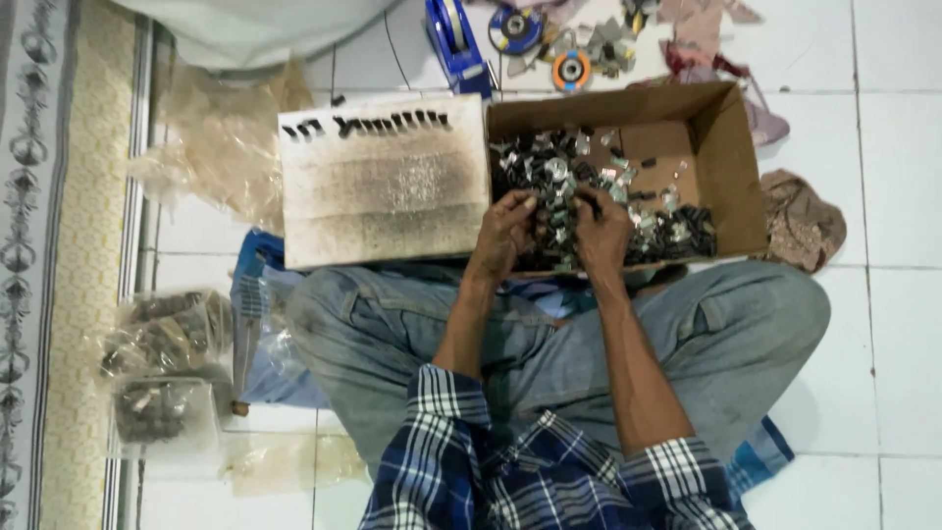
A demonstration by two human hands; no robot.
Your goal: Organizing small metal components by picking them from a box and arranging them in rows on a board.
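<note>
I judge sorting underway: left hand (502,234) and right hand (601,228) pinch small metal clips (564,211) over the cardboard box (731,147); next needs careful separating

One cardboard box (726,147), one board (383,186), two discs (515,29), two hands (505,231).

A single head-worn camera looks almost straight down at a person sitting cross-legged on a tiled floor (883,177), the far side of the scene at the top of the frame. It sits fairly near, taking in sleeves, lap and a cardboard box (731,147) ahead of the knees. The left edge shows what may be a patterned mat (39,265), too cropped to tell.
</note>
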